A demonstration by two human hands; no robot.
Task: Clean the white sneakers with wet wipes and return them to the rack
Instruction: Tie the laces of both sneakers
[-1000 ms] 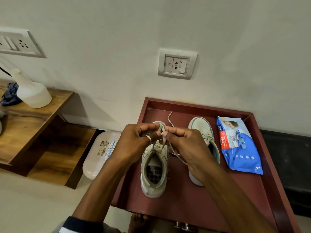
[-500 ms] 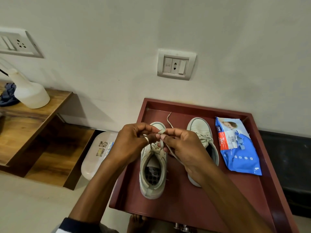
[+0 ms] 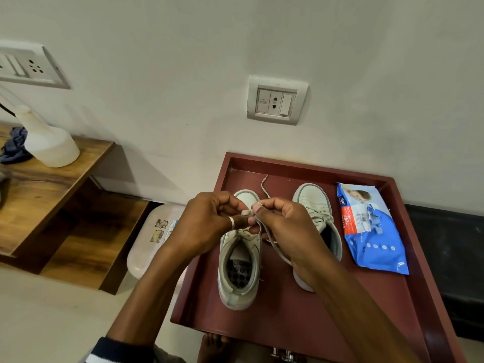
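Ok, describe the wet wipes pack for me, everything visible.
The wet wipes pack is a soft, crinkled blue plastic pouch with white dots and a red-and-white price sticker bearing a barcode. It lies flat on the maroon tray, at its right side, close beside a white sneaker; contact between them is unclear.

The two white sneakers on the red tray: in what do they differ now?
The left sneaker has its lace loose, pinched by the left hand and right hand; the right sneaker is not gripped. The left sneaker's opening shows fully; the right sneaker's is partly hidden behind the right hand. Both stand upright on the tray, toes toward the wall.
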